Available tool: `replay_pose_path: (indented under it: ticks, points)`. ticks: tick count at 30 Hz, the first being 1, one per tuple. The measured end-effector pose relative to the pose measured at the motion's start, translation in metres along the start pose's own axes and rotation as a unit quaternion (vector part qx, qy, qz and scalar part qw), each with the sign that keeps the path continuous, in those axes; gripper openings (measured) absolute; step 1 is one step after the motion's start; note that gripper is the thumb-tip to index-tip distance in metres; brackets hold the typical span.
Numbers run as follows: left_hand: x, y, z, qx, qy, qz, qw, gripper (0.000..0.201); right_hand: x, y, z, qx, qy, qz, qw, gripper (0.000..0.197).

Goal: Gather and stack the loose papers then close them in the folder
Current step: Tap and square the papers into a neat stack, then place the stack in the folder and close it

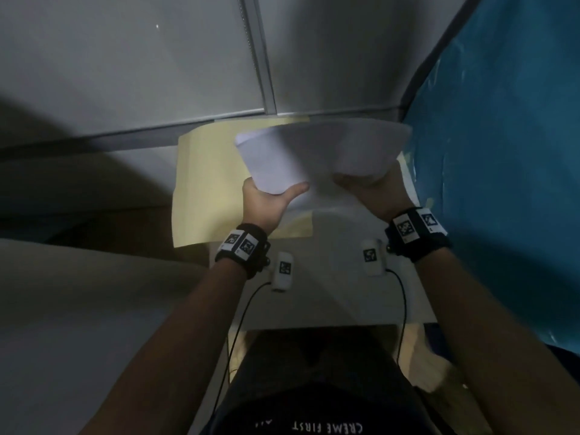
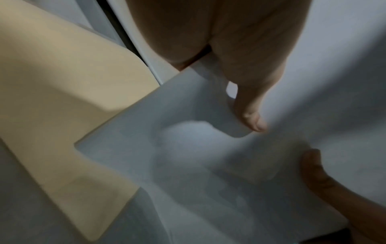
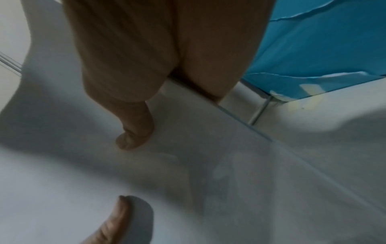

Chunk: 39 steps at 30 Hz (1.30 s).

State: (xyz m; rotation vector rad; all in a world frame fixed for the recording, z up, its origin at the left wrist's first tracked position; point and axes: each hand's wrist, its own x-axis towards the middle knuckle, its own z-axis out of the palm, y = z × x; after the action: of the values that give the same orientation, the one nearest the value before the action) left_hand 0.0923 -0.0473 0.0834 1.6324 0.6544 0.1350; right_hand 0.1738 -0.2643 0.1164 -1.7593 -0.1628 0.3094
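While the head camera looks down, the left hand grips the near-left corner of a bundle of white paper sheets, thumb lying on top and fingers hidden beneath. The right hand grips the near-right edge of the same sheets, its fingers tucked under them. The sheets are lifted and bowed above an open pale-yellow card folder, which lies flat on the white tabletop against a grey partition wall. A blue plastic sheet hangs to the right.

From the left wrist, the thumb presses on the white paper sheets, pinching them; the pale-yellow folder lies beyond and to the left, and the right hand shows at the lower right.

From the right wrist, the thumb presses on the paper sheets, with the left thumb below and the blue sheet behind.
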Motion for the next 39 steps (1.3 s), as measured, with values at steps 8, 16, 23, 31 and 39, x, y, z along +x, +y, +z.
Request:
replay_pose_path:
  ticks: [8,16,23,31,39]
  points:
    - [0.019,-0.043,-0.001,0.058,-0.004,-0.020,0.998,0.061,0.003,0.043,0.014,-0.051,0.016,0.057,0.997,0.020]
    - [0.038,-0.080,-0.023,0.495,-0.029,0.007,0.868,0.097,0.023,0.030,-0.024,-0.082,0.059,0.079,0.992,0.026]
    - [0.021,-0.107,-0.022,0.613,-0.147,-0.045,0.775,0.077,0.032,0.033,-0.037,-0.082,0.039,0.067,0.994,0.035]
    - [0.043,-0.099,-0.044,0.570,0.014,-0.053,0.819,0.133,0.032,0.046,-0.032,-0.073,0.011,0.097,0.993,0.044]
    - [0.021,-0.107,-0.041,0.570,-0.156,-0.071,0.804,0.136,0.020,0.057,-0.047,-0.062,0.009,0.123,0.990,0.051]
